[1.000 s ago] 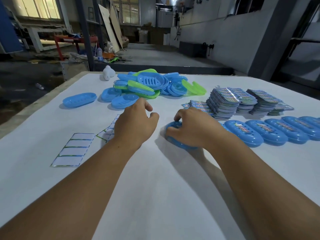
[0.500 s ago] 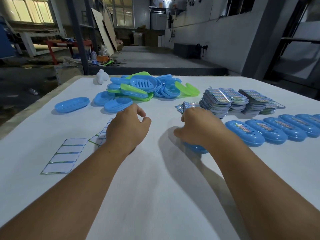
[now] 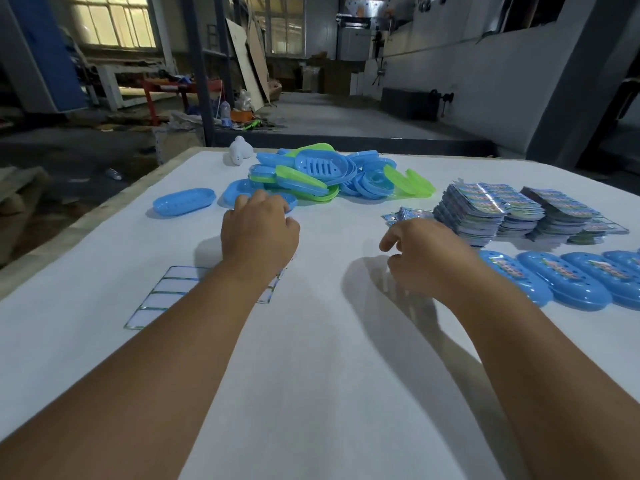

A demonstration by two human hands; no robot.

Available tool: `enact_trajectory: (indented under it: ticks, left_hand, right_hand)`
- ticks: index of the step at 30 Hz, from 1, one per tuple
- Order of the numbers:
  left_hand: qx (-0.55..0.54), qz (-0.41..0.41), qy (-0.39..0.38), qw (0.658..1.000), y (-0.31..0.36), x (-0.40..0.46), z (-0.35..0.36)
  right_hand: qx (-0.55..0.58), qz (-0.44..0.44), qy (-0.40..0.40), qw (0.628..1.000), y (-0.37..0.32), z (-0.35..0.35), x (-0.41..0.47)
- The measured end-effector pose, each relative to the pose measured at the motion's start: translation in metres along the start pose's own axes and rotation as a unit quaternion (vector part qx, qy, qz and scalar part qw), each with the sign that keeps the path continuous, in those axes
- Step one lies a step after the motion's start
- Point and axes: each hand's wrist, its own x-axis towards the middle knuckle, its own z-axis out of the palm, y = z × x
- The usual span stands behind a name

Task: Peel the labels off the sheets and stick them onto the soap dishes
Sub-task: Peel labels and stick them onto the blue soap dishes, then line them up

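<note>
two hands — hovering over table.

You have a white table under you | a small white figure stands at its far edge | past it, a dark steel post, a red metal frame, a plastic bottle on the floor, boards leaning upright, bright windows at your far left

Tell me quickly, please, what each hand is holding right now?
Left hand: fingers hidden behind it, cannot be told.
Right hand: loosely curled, holding nothing.
</note>
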Motion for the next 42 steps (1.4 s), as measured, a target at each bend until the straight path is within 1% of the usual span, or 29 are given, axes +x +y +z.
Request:
enact_trajectory:
  ticks: [2, 6, 8, 10, 15, 17, 20, 22, 24, 26, 28, 31, 34, 35, 36, 38, 39, 40, 42]
  left_hand:
    - [0.038, -0.004, -0.038, 0.999, -0.009, 0.007, 0.002]
    - [0.058, -0.007, -0.140, 0.989, -0.023, 0.011, 0.009]
    - [0.064, -0.012, -0.152, 0.986, -0.024, 0.011, 0.011]
    - [0.066, -0.021, -0.131, 0.989, -0.023, 0.011, 0.011]
    - [0.070, -0.029, -0.040, 0.996, -0.024, 0.013, 0.007]
    - [0.074, -0.008, -0.002, 0.997, -0.022, 0.012, 0.004]
    - [0.087, 0.065, 0.070, 0.992, -0.013, 0.011, -0.003]
    - [0.020, 0.092, 0.092, 0.991, -0.005, 0.005, -0.008]
    - [-0.102, 0.077, 0.076, 0.989, 0.004, -0.002, -0.014]
    - [-0.242, 0.025, 0.017, 0.970, 0.015, -0.009, -0.017]
    - [-0.338, -0.028, -0.042, 0.940, 0.024, -0.014, -0.018]
    - [-0.405, -0.094, -0.098, 0.904, 0.032, -0.016, -0.021]
    - [-0.476, -0.191, -0.157, 0.844, 0.032, -0.015, -0.020]
    - [-0.486, -0.212, -0.172, 0.830, 0.030, -0.016, -0.019]
    - [-0.486, -0.225, -0.183, 0.824, 0.029, -0.016, -0.019]
    - [-0.474, -0.235, -0.190, 0.827, 0.025, -0.017, -0.019]
    - [-0.452, -0.229, -0.187, 0.842, 0.024, -0.018, -0.019]
    - [-0.419, -0.211, -0.177, 0.865, 0.022, -0.019, -0.018]
    - [-0.349, -0.151, -0.148, 0.913, 0.020, -0.021, -0.016]
  right_hand:
    - [0.020, -0.012, 0.001, 1.000, -0.003, 0.004, 0.002]
    - [0.034, -0.026, 0.018, 0.999, -0.004, 0.010, 0.005]
    - [0.055, -0.026, 0.034, 0.998, -0.003, 0.012, 0.005]
    - [0.074, -0.029, 0.047, 0.996, -0.003, 0.015, 0.006]
    - [0.088, -0.033, 0.067, 0.993, -0.004, 0.016, 0.005]
    - [0.097, -0.037, 0.071, 0.992, -0.004, 0.016, 0.005]
    - [0.113, -0.051, 0.070, 0.990, -0.003, 0.016, 0.005]
    - [0.122, -0.064, 0.078, 0.987, -0.002, 0.018, 0.007]
    - [0.141, -0.087, 0.094, 0.982, -0.002, 0.020, 0.008]
    - [0.174, -0.119, 0.095, 0.973, -0.002, 0.021, 0.009]
    - [0.211, -0.147, 0.072, 0.964, -0.003, 0.022, 0.009]
    - [0.235, -0.172, 0.051, 0.955, -0.001, 0.026, 0.009]
    - [0.216, -0.175, 0.060, 0.959, 0.001, 0.027, 0.012]
    - [0.205, -0.173, 0.058, 0.962, 0.002, 0.027, 0.012]
    - [0.192, -0.170, 0.050, 0.965, 0.003, 0.027, 0.013]
    - [0.168, -0.166, 0.030, 0.971, 0.004, 0.026, 0.013]
    - [0.158, -0.163, 0.020, 0.974, 0.004, 0.026, 0.013]
    - [0.147, -0.160, 0.010, 0.976, 0.004, 0.026, 0.013]
    - [0.118, -0.149, -0.008, 0.982, 0.005, 0.025, 0.013]
